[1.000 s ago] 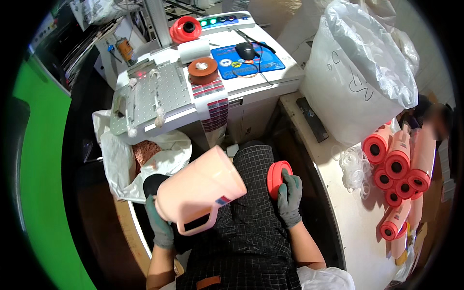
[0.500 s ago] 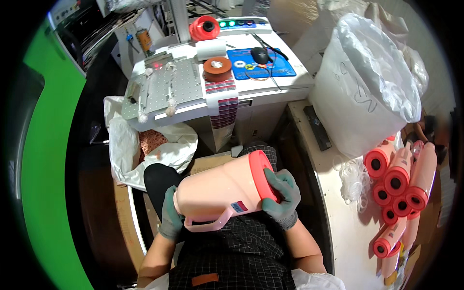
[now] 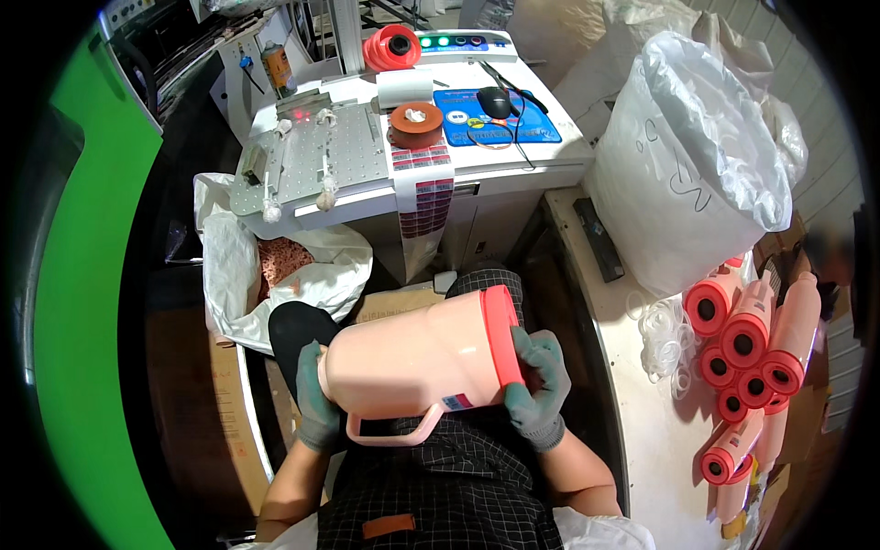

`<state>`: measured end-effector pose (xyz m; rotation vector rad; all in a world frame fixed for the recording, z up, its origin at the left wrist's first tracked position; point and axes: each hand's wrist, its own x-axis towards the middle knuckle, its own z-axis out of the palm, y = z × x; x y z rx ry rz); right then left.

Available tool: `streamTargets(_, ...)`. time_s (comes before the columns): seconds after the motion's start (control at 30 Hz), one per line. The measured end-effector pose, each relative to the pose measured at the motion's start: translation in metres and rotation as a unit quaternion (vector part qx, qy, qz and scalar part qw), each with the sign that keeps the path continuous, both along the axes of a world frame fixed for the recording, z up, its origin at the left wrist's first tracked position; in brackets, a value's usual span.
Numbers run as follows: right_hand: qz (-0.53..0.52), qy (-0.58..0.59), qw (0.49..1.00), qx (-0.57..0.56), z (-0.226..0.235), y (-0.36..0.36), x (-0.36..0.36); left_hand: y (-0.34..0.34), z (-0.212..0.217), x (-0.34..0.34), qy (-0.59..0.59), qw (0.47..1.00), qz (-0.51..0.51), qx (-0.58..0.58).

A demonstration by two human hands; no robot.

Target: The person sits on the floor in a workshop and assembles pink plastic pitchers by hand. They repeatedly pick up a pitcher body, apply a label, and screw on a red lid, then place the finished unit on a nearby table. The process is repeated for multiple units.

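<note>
A large pale-pink jug [image 3: 408, 357] with a red rim [image 3: 500, 335] lies sideways above my lap. Its loop handle [image 3: 394, 438] points down toward me, and a small red and blue label [image 3: 456, 401] sits beside it. At the narrow left end, my left hand [image 3: 316, 403], in a grey-green glove, is closed on the base. My right hand [image 3: 539, 385], gloved alike, grips the red end, with its thumb and fingers on the rim. The fingertips of both hands are partly hidden by the jug.
Ahead stands a white workbench with a perforated metal plate [image 3: 339, 156], a tape roll [image 3: 415, 125], a label strip [image 3: 427, 206] and a mouse [image 3: 493, 103]. An open white sack [image 3: 344, 261] lies at left. On the right are a big white bag [image 3: 669, 174], clear rings [image 3: 665, 335] and several stacked pink jugs [image 3: 744, 339].
The jug has shifted slightly left and turned a little, so its label sits lower and more of its plain side shows. Both hands keep their hold.
</note>
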<state>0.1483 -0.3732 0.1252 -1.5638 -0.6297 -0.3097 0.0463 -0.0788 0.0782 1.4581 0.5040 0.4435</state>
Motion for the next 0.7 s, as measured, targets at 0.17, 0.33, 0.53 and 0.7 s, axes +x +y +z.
streamTargets(0.17, 0.127, 0.24, 0.906, 0.325, 0.037, -0.029, 0.037, 0.033, -0.004, 0.001, -0.021, 0.971, 0.006, -0.237)
streamTargets(0.33, 0.333, 0.24, 0.907, 0.096, 0.033, -0.009, 0.057, -0.001, 0.018, 0.012, -0.05, 0.996, -0.021, -0.064)
streamTargets(0.53, 0.137, 0.251, 0.923, 0.256, 0.024, -0.017, 0.033, 0.004, 0.003, 0.011, -0.059, 0.985, -0.09, 0.133)
streamTargets(0.7, -0.103, 0.105, 0.988, -0.038, 0.01, -0.024, -0.03, -0.002, 0.002, 0.017, -0.052, 0.992, -0.068, 0.096)
